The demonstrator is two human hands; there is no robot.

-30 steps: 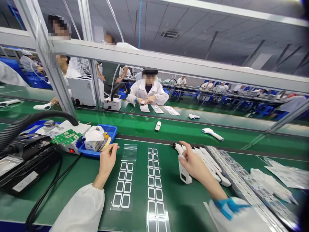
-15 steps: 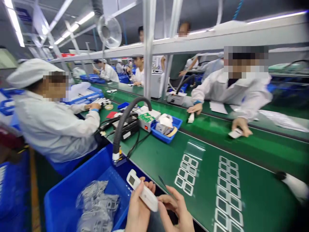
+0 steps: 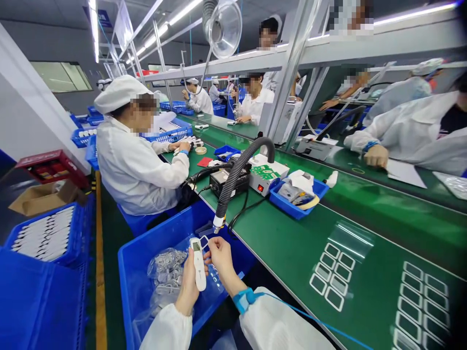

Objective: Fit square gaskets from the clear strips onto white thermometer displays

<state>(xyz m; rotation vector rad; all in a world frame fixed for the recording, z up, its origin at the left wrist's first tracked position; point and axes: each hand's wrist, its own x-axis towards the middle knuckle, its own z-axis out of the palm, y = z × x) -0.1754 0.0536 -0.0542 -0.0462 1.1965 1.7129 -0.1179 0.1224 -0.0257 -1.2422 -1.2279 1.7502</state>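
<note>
My left hand (image 3: 188, 282) is closed around a slim white handheld device (image 3: 198, 265) with a small grey screen near its top, held upright. Beside that screen my right hand (image 3: 220, 255) pinches a small white rectangular frame (image 3: 205, 238), thin and open in the middle. Both hands are over a blue bin (image 3: 126, 287) that contains clear plastic bags of parts (image 3: 164, 272). A blue strap (image 3: 243, 300) with a cord circles my right wrist. Sheets of similar white frames (image 3: 333, 279) lie on the green bench to the right.
A ribbed black hose (image 3: 239, 177) arches down close to my hands. Behind it stand a grey box with a red switch (image 3: 260, 180) and a blue tray (image 3: 288, 206) of odds and ends. One co-worker (image 3: 136, 160) sits at left; another's sleeve (image 3: 404, 131) reaches in across the bench.
My view has swung left. The device is now more upright with its screen towards me. The white frame now shows in my right hand, which has risen to the device's top end.
</note>
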